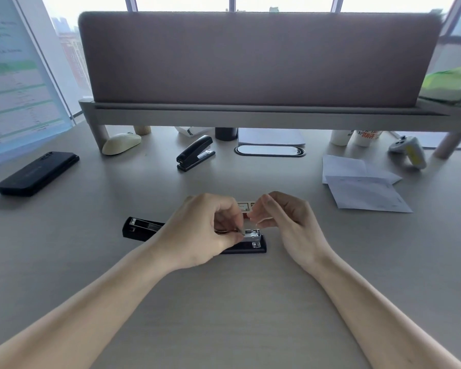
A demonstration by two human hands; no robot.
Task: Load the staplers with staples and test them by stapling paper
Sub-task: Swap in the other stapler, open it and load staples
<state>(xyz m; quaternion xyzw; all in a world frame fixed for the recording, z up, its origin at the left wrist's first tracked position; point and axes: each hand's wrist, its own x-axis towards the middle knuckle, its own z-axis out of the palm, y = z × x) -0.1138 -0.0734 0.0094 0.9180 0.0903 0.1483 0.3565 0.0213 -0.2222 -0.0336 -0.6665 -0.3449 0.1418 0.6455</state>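
A black stapler [252, 242] lies flat on the desk, swung open, its lid end [140, 228] stretched out to the left and its metal staple channel showing at the right. My left hand [205, 230] pinches a thin strip of staples [228, 230] over that channel. My right hand [282, 219] hovers just right of it, fingers curled and pinched together; whether it holds anything I cannot make out. Behind my fingers sits a small staple box [245, 206], partly hidden. A second black stapler [195, 153] stands closed farther back. Folded white paper sheets [365, 185] lie at the right.
A black phone [37, 173] lies at the left, a cream mouse [121, 143] under the grey monitor riser [250, 117]. Cups [351, 137], a white game controller [407, 151] and a cable grommet [269, 151] sit at the back. A printed sheet [14, 75] stands at far left.
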